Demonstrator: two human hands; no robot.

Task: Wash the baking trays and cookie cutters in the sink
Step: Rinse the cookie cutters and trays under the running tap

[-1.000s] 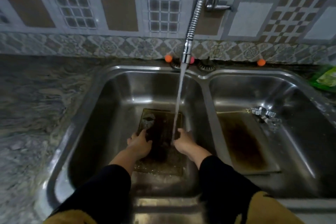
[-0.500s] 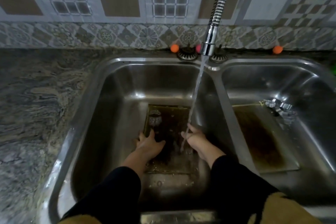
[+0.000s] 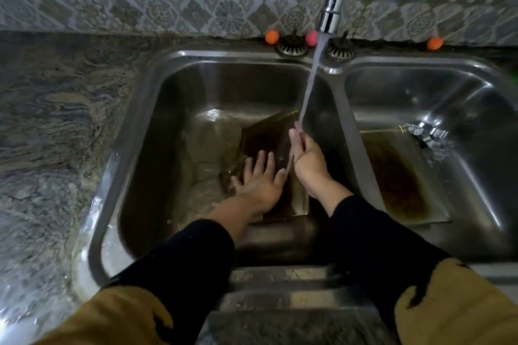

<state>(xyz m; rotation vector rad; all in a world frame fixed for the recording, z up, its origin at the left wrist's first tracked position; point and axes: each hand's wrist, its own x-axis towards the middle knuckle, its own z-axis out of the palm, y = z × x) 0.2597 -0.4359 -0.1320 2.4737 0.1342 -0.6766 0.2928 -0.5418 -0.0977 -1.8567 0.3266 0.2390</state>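
Two basins in one steel sink point(image 3: 157, 70), both hands down in the left one. My left hand point(image 3: 259, 176) lies flat with fingers spread and straight, pressing on the dark baking tray point(image 3: 266, 137) that sits tilted toward the right wall of that basin, its near edge at the front. My right hand point(image 3: 304, 151) grips the tray's right edge, thumb on top and fingers curled behind it, right under the water stream point(image 3: 309, 87) falling from the chrome tap point(image 3: 332, 8). Water pools on the basin floor left of the tray. Second baking tray point(image 3: 403, 176), brown-stained, lies flat along the left wall of the right basin. Cookie cutters point(image 3: 429, 134), shiny metal, sit at that tray's far right corner; exact shapes too blurred to tell. Two strainer plugs point(image 3: 291, 46) rest on the sink's back rim, with small orange balls point(image 3: 272, 36) and a pink one point(image 3: 311, 38) beside them. Marbled countertop point(image 3: 56, 120) runs left of the sink. Black sleeves point(image 3: 182, 260) cover both forearms.
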